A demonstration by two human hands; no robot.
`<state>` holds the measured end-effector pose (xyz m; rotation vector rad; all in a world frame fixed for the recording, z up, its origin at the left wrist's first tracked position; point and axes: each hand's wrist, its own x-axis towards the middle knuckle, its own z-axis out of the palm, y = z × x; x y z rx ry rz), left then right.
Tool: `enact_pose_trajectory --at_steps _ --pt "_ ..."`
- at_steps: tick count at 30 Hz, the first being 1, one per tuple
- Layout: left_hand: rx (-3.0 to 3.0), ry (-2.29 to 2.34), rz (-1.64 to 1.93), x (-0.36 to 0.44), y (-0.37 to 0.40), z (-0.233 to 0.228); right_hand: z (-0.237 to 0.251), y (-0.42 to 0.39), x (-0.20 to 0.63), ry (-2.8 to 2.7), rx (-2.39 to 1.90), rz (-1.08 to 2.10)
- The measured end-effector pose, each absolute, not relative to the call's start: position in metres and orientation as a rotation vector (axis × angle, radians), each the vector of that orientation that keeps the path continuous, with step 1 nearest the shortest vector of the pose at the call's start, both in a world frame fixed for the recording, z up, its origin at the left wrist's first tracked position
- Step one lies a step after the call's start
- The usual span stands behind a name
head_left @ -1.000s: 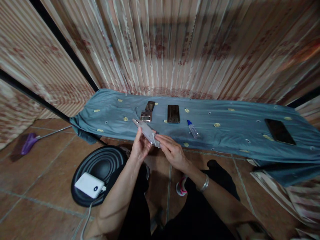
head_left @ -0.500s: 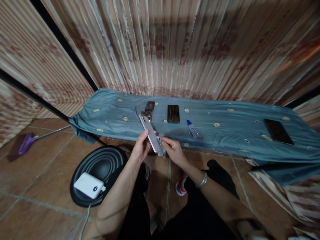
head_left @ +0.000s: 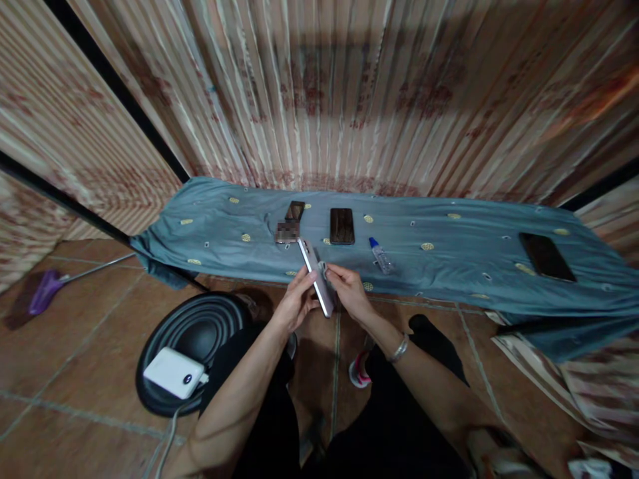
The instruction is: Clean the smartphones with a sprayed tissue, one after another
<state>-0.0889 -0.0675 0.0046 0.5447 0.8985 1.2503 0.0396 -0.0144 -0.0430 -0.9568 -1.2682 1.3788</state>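
Observation:
My left hand (head_left: 294, 305) is closed around a silver smartphone (head_left: 319, 283), thumb along its near edge. The phone tilts on its side above the front edge of the blue cloth-covered bench. Pinched in the fingers of my right hand (head_left: 352, 293) is a small grey cloth (head_left: 322, 268), which lies against the phone's right-hand face. Most of that cloth is hidden behind the fingers and the phone. Just beyond the hands lies a dark phone (head_left: 342, 226). A small clear bottle with a blue cap (head_left: 382, 258) rests to its right.
Another dark phone (head_left: 548, 257) lies at the bench's right. A partly blurred dark object (head_left: 295, 210) is behind the held phone. A white power bank (head_left: 174, 372) with a cable sits on a round black stool (head_left: 150, 339). A purple broom (head_left: 46, 291) lies left.
The silver phone has turned more edge-on and moved slightly right and down. Both hands still hold phone and cloth; less of the cloth shows. The whole view has shifted slightly.

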Motion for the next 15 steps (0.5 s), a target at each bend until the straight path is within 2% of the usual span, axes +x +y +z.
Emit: enact_pose_trajectory --at_steps 15 --pt "0.582 1.015 1.197 -0.071 -0.072 -0.004 -0.036 -0.005 0.042 -1.224 -0.987 1.349"
